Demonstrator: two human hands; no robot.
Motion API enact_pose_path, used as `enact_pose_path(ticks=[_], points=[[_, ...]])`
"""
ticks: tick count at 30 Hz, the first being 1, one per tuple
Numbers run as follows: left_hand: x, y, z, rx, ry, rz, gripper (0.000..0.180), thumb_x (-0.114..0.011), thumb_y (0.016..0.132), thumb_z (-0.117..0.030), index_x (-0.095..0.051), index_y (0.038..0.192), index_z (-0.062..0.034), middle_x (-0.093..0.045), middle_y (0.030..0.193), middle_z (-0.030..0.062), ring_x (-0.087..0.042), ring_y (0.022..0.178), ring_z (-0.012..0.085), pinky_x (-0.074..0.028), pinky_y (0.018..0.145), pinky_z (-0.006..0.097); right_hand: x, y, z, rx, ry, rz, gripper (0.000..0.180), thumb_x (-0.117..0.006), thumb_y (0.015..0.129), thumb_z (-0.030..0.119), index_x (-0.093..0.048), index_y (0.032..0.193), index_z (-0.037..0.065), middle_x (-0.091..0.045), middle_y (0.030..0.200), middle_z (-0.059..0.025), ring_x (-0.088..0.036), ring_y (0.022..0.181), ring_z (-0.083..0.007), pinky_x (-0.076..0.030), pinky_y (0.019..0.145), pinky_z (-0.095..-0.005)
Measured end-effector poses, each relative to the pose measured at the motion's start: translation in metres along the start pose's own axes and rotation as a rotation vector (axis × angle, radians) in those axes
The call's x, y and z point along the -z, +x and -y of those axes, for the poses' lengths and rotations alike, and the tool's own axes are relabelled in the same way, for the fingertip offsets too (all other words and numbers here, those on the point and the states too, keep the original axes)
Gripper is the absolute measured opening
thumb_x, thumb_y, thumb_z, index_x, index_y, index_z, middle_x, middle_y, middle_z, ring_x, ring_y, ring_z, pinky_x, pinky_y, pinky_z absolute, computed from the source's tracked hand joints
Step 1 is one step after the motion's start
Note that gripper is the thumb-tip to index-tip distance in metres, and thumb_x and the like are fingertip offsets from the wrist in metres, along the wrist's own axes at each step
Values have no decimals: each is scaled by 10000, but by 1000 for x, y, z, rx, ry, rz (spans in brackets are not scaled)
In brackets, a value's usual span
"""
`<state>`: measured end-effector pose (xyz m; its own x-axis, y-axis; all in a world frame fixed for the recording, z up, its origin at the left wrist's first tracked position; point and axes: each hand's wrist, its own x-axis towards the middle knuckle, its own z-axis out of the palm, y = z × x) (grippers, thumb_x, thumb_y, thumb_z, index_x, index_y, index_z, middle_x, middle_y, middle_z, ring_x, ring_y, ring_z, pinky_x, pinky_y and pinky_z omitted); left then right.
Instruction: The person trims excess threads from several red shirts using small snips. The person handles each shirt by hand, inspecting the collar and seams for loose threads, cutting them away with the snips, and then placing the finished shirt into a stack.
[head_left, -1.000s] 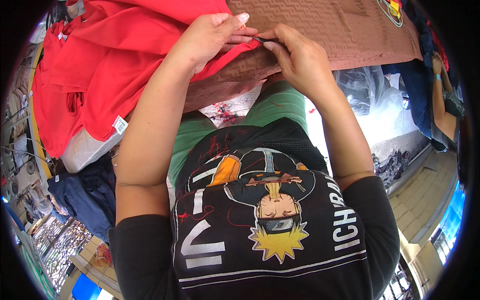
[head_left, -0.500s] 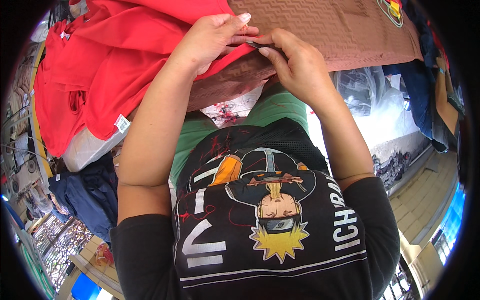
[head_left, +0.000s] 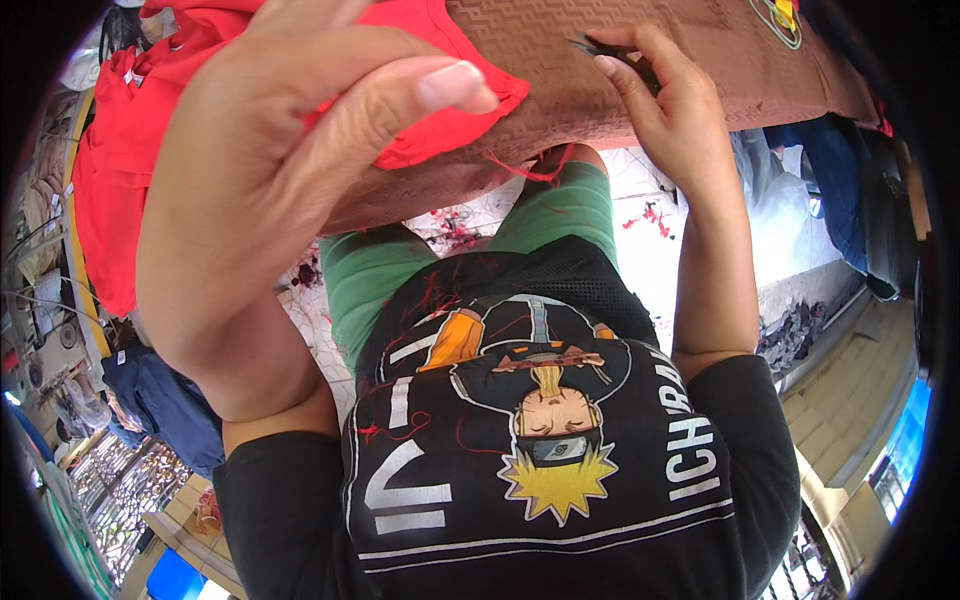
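My left hand (head_left: 290, 115) is raised close to the camera, over the red garment (head_left: 450, 125). Its thumb stands apart from the fingers, whose tips are partly cut off at the top, and nothing shows in its grasp. In my right hand (head_left: 675, 100) are small dark thread snips (head_left: 590, 44), their tips pointing left above the brown patterned cover (head_left: 560, 95). Loose red thread (head_left: 535, 170) hangs at the cover's near edge, just below the garment's corner.
Yellow and pale cord (head_left: 780, 22) lies at the cover's far right. Dark blue cloth (head_left: 165, 390) is piled at the left, with clear plastic (head_left: 770, 185) at the right. Red and dark thread scraps (head_left: 655, 220) litter the white floor below.
My left hand has let go of the garment and come up toward the camera. My right hand has moved right with the snips. The garment's corner now lies flat on the cover.
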<state>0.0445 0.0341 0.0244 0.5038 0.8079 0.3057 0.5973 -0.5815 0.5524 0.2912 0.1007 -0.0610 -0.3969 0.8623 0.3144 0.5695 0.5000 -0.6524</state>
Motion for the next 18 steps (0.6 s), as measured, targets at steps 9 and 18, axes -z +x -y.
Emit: enact_pose_path(ticks=[9, 18], points=[[-105, -12, 36, 289, 305, -144, 314, -706, 780, -110, -578, 1056, -31, -622, 980, 124, -620, 907, 286, -501, 836, 373, -10, -4, 4, -110, 152, -28, 253, -665, 860, 72, -626, 1108, 44, -609, 818, -6, -538, 747, -85, -453, 698, -235], [-95, -14, 41, 705, -989, -509, 280, -644, 903, -86, -607, 1139, 61, -672, 1027, 80, -625, 892, 90, -510, 808, 215, -35, -15, 6, -40, 415, -65, 272, -652, 864, 2, -617, 1133, 19, -548, 994, -30, -550, 844, -77, -452, 748, -210]])
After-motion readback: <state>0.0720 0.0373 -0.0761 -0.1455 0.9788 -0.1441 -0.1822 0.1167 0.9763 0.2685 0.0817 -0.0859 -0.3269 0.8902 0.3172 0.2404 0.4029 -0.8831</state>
